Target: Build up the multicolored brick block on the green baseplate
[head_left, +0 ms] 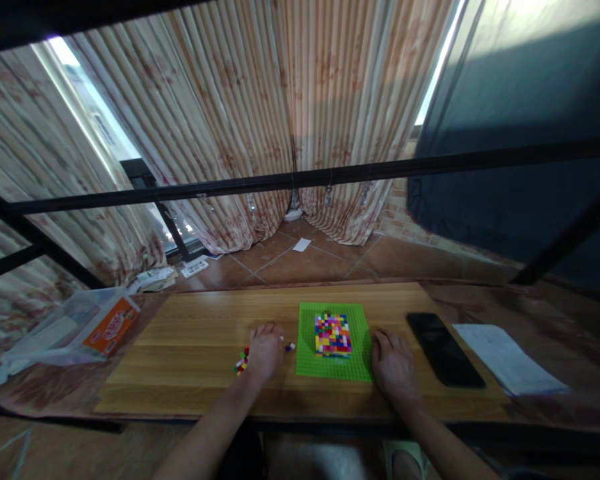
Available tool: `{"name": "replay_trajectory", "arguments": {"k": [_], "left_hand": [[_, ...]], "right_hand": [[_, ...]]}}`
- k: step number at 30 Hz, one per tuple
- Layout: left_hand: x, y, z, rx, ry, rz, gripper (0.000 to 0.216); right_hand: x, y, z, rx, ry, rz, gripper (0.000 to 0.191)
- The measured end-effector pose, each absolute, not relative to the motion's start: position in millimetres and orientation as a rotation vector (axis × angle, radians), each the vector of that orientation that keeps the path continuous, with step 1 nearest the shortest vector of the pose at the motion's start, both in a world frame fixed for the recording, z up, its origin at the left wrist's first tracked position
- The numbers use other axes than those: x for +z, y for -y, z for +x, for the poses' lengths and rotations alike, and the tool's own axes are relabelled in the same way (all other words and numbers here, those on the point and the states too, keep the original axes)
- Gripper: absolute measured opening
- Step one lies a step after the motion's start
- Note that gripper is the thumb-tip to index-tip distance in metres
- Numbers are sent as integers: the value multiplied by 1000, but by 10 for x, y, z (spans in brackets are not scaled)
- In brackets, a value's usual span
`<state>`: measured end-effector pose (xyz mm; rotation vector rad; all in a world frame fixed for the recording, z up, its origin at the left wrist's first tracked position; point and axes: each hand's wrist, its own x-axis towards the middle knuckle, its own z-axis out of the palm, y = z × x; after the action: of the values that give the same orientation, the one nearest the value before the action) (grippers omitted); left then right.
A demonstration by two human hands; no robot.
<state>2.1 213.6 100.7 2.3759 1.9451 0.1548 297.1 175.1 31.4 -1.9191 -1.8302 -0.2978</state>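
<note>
A bright green studded baseplate (307, 363) lies on the wooden table. On its middle stands a block of many-coloured toy building bricks (333, 333). My left hand (265, 350) is to the left of the baseplate, low over the tabletop, with its fingers curled downward. A small white bit shows at its fingertips, too small to make out. Loose bricks (241, 363) lie beside and partly under this hand, and a few more small bricks (290, 347) sit between it and the baseplate. My right hand (395, 363) rests at the baseplate's right edge, fingers loosely bent and slightly apart, holding nothing visible.
A black phone (445, 350) lies right of my right hand, with white paper (510, 360) beyond it. At the left is a clear plastic container (70, 327) with an orange label. A dark metal bar (280, 180) crosses in front of floral curtains (220, 107).
</note>
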Motion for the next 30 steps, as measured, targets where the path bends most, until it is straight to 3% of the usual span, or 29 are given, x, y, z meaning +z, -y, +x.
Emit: {"name": "replay_trajectory", "arguments": {"k": [30], "left_hand": [[952, -2202, 79, 185, -1717, 2402, 22]], "right_hand": [[296, -1754, 2990, -321, 1830, -1902, 28]]}}
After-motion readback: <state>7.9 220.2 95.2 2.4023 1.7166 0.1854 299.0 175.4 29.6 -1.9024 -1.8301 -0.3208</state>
